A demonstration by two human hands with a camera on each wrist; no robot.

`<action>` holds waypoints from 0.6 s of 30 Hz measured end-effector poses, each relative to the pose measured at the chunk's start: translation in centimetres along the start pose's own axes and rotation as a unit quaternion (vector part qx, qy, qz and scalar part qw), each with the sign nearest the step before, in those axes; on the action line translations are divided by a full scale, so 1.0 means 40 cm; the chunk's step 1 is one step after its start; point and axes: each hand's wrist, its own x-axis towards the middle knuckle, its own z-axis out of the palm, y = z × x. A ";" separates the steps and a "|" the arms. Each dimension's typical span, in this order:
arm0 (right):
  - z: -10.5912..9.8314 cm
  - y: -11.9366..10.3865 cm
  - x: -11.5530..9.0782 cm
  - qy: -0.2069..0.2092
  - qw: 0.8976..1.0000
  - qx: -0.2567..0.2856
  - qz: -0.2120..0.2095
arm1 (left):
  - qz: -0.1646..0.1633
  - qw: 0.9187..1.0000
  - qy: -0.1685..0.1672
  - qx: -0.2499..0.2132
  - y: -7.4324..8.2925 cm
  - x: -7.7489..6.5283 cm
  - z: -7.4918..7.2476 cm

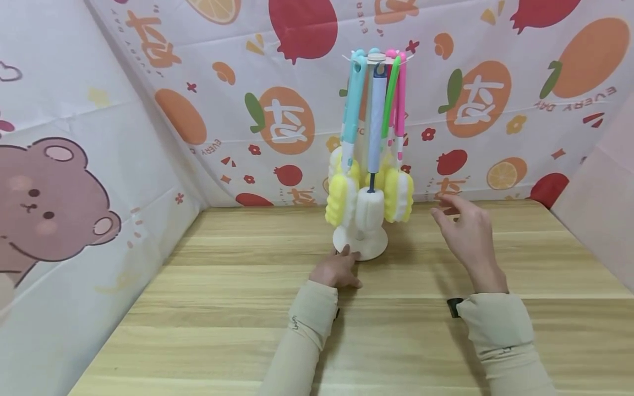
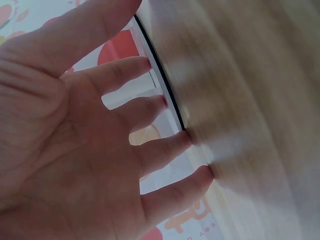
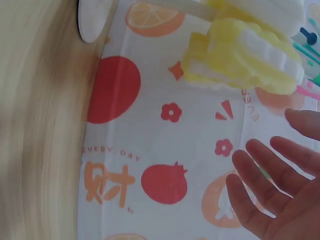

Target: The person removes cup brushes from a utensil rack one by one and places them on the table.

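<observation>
A white stand with a round base [image 1: 373,247] holds several hanging sponge brushes. Their handles are teal [image 1: 353,104], green [image 1: 391,99] and pink [image 1: 401,104], with yellow and white sponge heads [image 1: 398,195]. In front hangs a brush with a pale blue handle [image 1: 376,121] and a white head [image 1: 370,210]. My left hand [image 1: 335,269] touches the front left of the base, its fingers spread in the left wrist view. To the right of the stand, my right hand [image 1: 468,234] is raised above the table, fingers loosely bent, holding nothing. In the right wrist view, yellow sponge heads [image 3: 250,55] are near it.
The stand is on a wood-grain table [image 1: 223,330], close to its back edge. A fruit-printed cloth [image 1: 213,143] hangs behind, and a cloth with a bear print [image 1: 54,203] covers the left side. Dark straps [image 1: 454,308] show at the sleeves.
</observation>
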 end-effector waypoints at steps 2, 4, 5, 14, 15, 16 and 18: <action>0.010 -0.003 0.003 0.009 1.000 0.011 -0.007 | 0.000 1.000 -0.002 -0.002 -0.002 -0.001 -0.001; 0.014 -0.007 0.006 0.003 1.000 0.025 -0.004 | -0.001 1.000 -0.005 -0.003 -0.004 -0.002 -0.001; 0.015 -0.010 0.006 -0.009 0.999 0.034 0.003 | -0.003 1.000 -0.008 -0.003 -0.004 -0.002 -0.001; 0.019 -0.027 0.009 -0.092 0.987 0.104 0.080 | -0.003 1.000 -0.013 -0.002 -0.005 -0.006 -0.005; 0.019 -0.028 0.010 -0.092 0.987 0.105 0.081 | -0.003 1.000 -0.013 -0.002 -0.004 -0.006 -0.005; 0.019 -0.029 0.011 -0.092 0.987 0.106 0.082 | -0.003 1.000 -0.012 0.000 -0.004 -0.006 -0.004; 0.018 -0.032 0.013 -0.093 0.986 0.111 0.087 | -0.004 1.000 -0.012 0.001 -0.004 -0.007 -0.003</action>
